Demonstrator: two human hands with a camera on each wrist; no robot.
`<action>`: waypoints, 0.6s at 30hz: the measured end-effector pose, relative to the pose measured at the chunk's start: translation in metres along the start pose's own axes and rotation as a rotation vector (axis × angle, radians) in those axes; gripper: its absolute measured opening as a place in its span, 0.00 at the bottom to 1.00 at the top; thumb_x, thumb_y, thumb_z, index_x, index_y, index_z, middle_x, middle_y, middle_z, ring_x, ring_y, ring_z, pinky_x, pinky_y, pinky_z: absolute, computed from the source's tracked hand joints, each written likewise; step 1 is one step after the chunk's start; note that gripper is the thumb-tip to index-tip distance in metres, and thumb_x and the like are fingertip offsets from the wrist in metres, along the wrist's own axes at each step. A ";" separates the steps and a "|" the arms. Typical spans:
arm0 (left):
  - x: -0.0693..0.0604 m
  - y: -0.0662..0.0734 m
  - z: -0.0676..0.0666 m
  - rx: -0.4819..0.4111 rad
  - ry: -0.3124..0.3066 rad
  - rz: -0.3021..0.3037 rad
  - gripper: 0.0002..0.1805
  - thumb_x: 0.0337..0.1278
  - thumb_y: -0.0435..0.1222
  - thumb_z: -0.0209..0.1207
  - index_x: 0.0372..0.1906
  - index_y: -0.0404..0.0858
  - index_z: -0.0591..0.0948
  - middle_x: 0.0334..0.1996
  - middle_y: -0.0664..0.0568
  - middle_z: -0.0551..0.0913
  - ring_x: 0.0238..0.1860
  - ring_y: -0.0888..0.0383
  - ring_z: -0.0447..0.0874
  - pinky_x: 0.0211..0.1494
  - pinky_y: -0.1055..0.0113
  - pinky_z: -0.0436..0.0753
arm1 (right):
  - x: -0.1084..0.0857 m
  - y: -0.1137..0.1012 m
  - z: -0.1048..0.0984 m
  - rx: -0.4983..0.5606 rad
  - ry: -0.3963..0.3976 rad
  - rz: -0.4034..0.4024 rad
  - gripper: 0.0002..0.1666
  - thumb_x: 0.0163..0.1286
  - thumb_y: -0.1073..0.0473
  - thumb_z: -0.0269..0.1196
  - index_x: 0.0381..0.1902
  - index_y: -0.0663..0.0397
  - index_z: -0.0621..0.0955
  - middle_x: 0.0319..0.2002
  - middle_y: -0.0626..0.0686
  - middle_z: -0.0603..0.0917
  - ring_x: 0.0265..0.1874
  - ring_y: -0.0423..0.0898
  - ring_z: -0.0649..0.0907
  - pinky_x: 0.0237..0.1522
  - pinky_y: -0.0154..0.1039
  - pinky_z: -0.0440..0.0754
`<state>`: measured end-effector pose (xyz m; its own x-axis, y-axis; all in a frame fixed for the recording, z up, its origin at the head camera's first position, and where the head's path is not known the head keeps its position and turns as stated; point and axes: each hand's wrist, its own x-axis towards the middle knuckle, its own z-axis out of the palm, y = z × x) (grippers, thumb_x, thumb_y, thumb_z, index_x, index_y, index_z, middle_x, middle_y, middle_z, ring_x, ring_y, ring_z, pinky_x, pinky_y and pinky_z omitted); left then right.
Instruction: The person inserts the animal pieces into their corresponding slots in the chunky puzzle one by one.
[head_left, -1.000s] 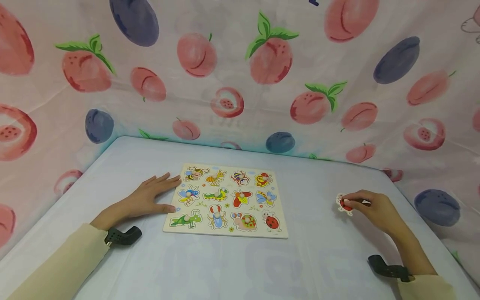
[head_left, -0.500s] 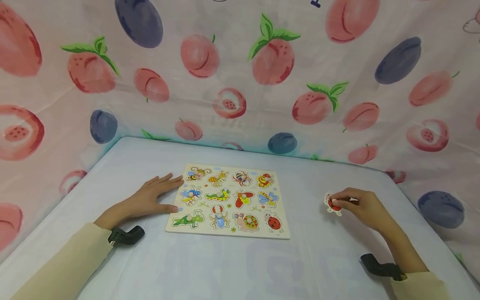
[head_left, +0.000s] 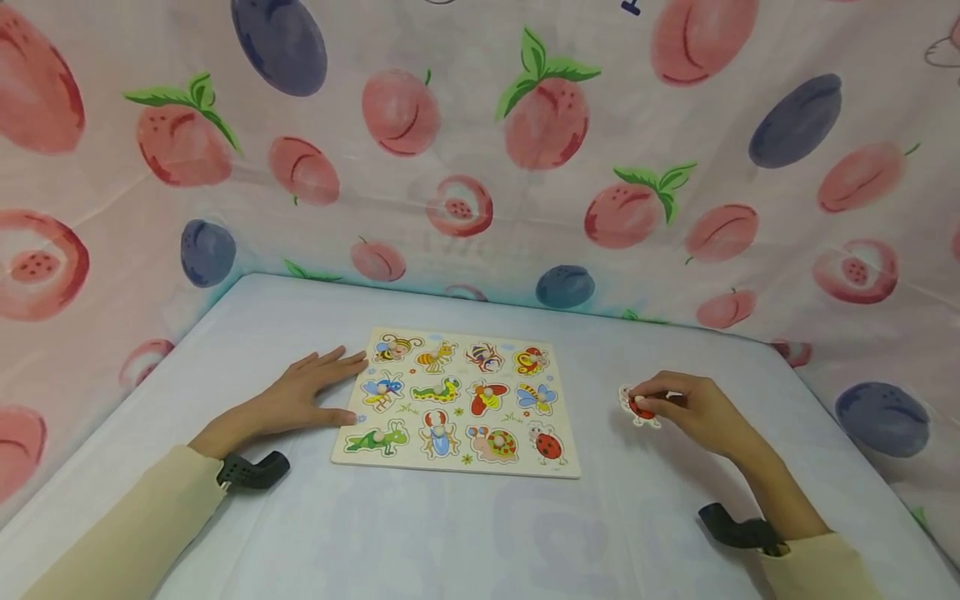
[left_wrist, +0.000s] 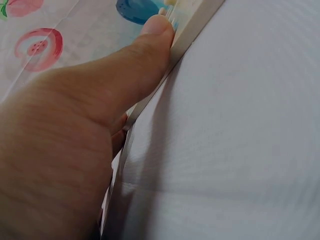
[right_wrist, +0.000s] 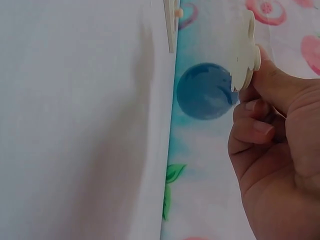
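Observation:
My right hand [head_left: 697, 412] pinches a ladybug puzzle piece [head_left: 637, 408] between thumb and fingertips, held above the table to the right of the board. In the right wrist view, the plain pale back of the ladybug puzzle piece [right_wrist: 244, 57] shows. The wooden puzzle board [head_left: 465, 423] lies flat on the table, with several insect pieces bearing small knobs. At its front right corner is a ladybug picture [head_left: 546, 446] with no knob on it. My left hand [head_left: 300, 396] rests at the board's left edge, fingers spread and straight, its thumb [left_wrist: 135, 57] touching the edge.
A white cloth covers the table [head_left: 450, 533]. Behind it and along both sides hangs a fruit-print curtain [head_left: 480, 275]. Dark camera mounts [head_left: 738, 529] are worn on both wrists.
My right hand has moved left toward the board, carrying the ladybug puzzle piece. My left hand has stayed at the board's edge. The head view has shifted slightly.

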<state>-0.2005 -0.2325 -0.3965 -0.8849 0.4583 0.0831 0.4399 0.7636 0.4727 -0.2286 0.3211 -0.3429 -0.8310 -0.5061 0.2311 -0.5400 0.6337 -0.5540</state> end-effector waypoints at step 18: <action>0.002 -0.001 0.002 0.003 0.007 -0.006 0.49 0.48 0.59 0.65 0.72 0.39 0.63 0.72 0.48 0.60 0.73 0.42 0.45 0.71 0.43 0.41 | 0.023 -0.022 0.026 0.029 -0.059 -0.083 0.12 0.60 0.65 0.68 0.41 0.46 0.86 0.32 0.41 0.80 0.27 0.41 0.75 0.26 0.32 0.76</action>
<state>-0.2021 -0.2318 -0.3984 -0.8887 0.4503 0.0864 0.4348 0.7678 0.4706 -0.2323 0.2807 -0.3462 -0.7736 -0.5904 0.2303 -0.6020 0.5711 -0.5581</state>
